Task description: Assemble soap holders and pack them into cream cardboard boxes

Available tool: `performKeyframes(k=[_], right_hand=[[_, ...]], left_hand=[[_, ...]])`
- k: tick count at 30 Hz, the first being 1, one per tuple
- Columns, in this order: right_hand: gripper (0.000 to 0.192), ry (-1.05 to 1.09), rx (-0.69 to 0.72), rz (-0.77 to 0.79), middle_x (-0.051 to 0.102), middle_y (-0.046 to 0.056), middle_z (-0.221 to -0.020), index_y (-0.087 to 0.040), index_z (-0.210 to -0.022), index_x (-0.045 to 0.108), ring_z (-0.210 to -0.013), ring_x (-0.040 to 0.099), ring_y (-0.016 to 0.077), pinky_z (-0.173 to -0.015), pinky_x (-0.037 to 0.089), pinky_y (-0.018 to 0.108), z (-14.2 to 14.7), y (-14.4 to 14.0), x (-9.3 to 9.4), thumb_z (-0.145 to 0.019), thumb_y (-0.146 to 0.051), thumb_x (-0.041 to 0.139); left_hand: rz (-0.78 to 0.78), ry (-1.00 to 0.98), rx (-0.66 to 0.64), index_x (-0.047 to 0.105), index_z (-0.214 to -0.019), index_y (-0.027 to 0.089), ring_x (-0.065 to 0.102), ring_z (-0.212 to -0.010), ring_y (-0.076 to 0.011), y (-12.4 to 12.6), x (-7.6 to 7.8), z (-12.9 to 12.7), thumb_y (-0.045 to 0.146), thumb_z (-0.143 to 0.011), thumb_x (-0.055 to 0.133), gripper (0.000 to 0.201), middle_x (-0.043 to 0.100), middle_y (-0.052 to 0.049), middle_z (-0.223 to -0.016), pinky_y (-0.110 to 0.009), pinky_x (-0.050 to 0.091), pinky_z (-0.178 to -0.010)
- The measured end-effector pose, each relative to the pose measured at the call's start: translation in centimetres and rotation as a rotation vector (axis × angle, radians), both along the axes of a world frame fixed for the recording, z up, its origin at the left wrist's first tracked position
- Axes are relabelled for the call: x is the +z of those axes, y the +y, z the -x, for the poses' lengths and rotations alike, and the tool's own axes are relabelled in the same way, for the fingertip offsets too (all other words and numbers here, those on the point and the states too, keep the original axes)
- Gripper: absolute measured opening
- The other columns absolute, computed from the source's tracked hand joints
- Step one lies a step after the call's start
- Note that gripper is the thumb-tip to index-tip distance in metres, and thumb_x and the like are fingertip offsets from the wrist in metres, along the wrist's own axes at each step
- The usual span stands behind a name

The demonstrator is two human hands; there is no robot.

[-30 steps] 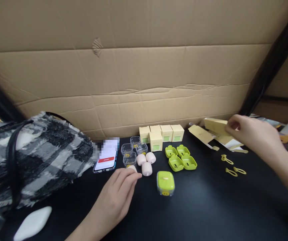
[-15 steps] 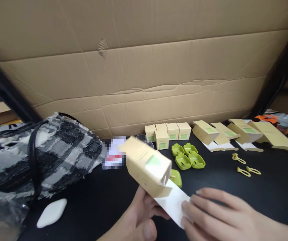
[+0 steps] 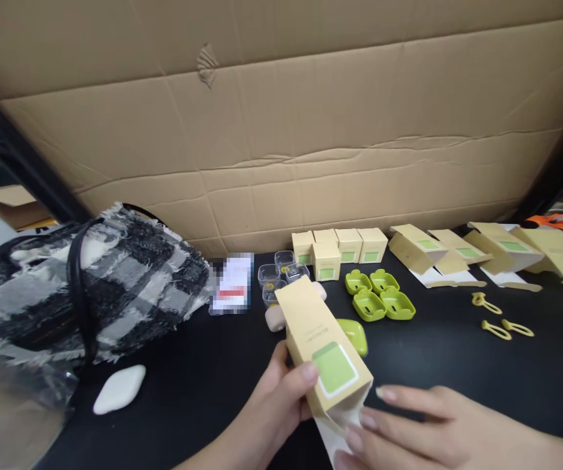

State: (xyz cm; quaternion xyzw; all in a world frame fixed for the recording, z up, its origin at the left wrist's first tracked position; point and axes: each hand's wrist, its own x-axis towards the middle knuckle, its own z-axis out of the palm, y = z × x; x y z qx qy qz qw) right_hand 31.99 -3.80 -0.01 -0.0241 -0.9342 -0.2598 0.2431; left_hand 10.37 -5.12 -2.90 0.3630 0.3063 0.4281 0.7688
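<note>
Your right hand pinching the white flap beneath the tan carton, your left hand clasped round its near end, carton slanting away from your grip, green case just behind it, folded cartons far right.

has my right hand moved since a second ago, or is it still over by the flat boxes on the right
Yes. The right hand has come away from the flat boxes at the back right, toward you and leftward; it now meets the tan carton that the left hand holds.

Both hands, left and right, are bare (no gloves, sleeves or rings).
</note>
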Motion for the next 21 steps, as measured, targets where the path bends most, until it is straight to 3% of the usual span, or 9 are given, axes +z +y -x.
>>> performKeyframes(k=[2,9,16,21], right_hand=[[0.044,0.035,-0.07,-0.021,0.07,-0.019,-0.113,-0.034,-0.115,0.066,-0.107,0.057,0.0045,-0.079,0.052,0.016,0.0,0.0,-0.1,-0.1,-0.012,0.031],[0.02,0.231,-0.083,-0.042,0.073,-0.011,-0.1,-0.032,-0.096,0.073,-0.102,0.058,0.0107,-0.08,0.052,0.017,0.1,-0.5,-2.8,-0.09,-0.023,0.057],[0.029,0.25,-0.01,0.08,0.07,-0.009,-0.116,-0.028,-0.093,0.074,-0.121,0.052,0.0099,-0.097,0.049,0.02,-1.2,-0.4,-4.5,-0.094,-0.02,0.046],[0.027,0.289,-0.091,0.106,0.073,-0.009,-0.107,-0.032,-0.11,0.07,-0.089,0.068,0.0127,-0.091,0.055,0.027,-1.0,-0.6,-3.8,-0.089,-0.023,0.057]], left_hand=[[0.0,0.028,-0.049,0.053,-0.125,0.018,0.068,-0.104,-0.0286,0.0,-0.3,0.1,0.043,-0.079,0.07,0.055,0.07,-0.014,-0.117,-0.039,0.051,-0.087],[0.026,0.102,-0.128,0.051,-0.128,0.018,0.071,-0.094,-0.0266,-0.1,0.0,0.4,0.047,-0.075,0.072,0.064,0.072,-0.013,-0.109,-0.033,0.053,-0.074],[0.031,0.112,-0.099,0.053,-0.127,0.018,0.071,-0.093,-0.0274,0.0,0.5,0.2,0.045,-0.075,0.071,0.061,0.072,-0.012,-0.108,-0.03,0.053,-0.067],[0.007,0.106,-0.116,0.05,-0.128,0.019,0.069,-0.099,-0.0298,-0.1,0.9,0.3,0.043,-0.076,0.07,0.061,0.07,-0.014,-0.113,-0.035,0.054,-0.073]])
